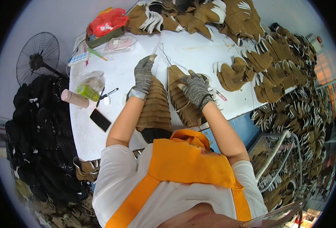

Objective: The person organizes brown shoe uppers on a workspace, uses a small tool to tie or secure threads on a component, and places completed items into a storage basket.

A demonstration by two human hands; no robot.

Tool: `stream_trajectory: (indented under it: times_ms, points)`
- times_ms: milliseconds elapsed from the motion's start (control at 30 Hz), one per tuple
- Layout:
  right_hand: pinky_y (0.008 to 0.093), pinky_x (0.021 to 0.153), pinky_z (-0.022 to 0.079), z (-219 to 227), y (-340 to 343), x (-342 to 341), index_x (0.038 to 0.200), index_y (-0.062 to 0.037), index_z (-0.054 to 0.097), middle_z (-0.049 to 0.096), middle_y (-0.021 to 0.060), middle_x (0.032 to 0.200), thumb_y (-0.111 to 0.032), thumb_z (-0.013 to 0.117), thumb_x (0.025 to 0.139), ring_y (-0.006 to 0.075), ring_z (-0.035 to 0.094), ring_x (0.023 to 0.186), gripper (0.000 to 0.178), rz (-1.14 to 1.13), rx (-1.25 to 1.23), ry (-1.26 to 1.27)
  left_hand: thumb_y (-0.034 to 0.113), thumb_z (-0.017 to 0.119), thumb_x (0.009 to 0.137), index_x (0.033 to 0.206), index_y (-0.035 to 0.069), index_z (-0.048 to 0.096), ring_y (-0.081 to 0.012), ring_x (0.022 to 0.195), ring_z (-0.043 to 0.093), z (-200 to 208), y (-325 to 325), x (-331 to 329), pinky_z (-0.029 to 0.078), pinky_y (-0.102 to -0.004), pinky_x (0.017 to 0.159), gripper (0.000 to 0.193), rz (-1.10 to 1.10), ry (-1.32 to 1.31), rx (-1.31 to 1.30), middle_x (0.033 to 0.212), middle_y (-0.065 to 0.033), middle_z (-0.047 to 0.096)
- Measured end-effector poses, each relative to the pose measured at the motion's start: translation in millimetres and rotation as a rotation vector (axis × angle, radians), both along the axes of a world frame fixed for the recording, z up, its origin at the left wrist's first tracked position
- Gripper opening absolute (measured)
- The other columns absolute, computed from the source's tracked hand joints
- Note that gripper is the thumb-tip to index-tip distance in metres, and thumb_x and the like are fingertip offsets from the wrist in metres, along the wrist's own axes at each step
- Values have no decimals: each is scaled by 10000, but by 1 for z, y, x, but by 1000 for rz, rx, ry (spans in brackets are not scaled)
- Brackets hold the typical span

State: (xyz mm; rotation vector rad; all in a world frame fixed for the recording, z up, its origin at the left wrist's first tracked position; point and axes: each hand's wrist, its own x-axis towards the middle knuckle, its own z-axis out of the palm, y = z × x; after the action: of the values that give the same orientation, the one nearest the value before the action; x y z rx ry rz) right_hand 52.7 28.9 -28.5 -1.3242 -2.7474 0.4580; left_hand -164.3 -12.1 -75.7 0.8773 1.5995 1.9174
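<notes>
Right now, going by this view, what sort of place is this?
Likely a workshop making footwear or similar cut-fabric goods: overlapping rows of brown pieces on a white table, and a big heap of black pieces beside it.

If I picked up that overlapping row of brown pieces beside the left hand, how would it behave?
The row of brown pieces would probably fan apart if lifted: its layers overlap, with no visible tie. Their matte, cloth-like surface suggests they'd bend rather than break, and likely wouldn't be very slippery.
</notes>
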Motion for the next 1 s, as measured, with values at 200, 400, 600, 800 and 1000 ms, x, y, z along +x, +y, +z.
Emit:
stream_trajectory:
  times_ms: [200,400,600,800,1000]
  points:
    - [411,1001,392,-13,-7,15,1329,-85,504,481,198,1326,-428,559,901,314,496,1182,552,-35,-417,531,309,608,923,1062,49,675,-91,787,504,-12,-13,61,435,-237,725,301,-175,-190,-56,892,7,603]
    - [295,829,461,13,-19,7,1118,21,618,647,113,939,-327,610,908,189,587,898,407,-178,-617,955,272,606,929,1041,59,647,-86,783,533,-14,-33,92,466,-227,699,244,-517,-109,-85,890,1,610]
    - [346,794,470,3,-16,19,1027,-18,672,654,128,909,-300,630,883,236,602,846,319,-72,-416,707,240,611,919,1058,40,634,-71,730,524,8,-49,83,461,-231,658,245,-749,-129,-268,863,6,619]
    - [335,894,457,-3,-15,32,1301,-47,510,637,163,1089,-398,682,831,261,602,1013,612,54,-558,742,388,617,895,1012,84,629,-55,675,460,16,-52,89,386,-208,600,326,-618,-259,-126,786,44,549]
    - [346,888,466,-5,-5,32,1390,-37,400,621,187,1118,-424,760,749,254,605,995,831,130,-683,361,406,616,892,951,98,596,-103,655,423,61,-3,48,370,-244,628,315,-660,-522,403,754,37,481]
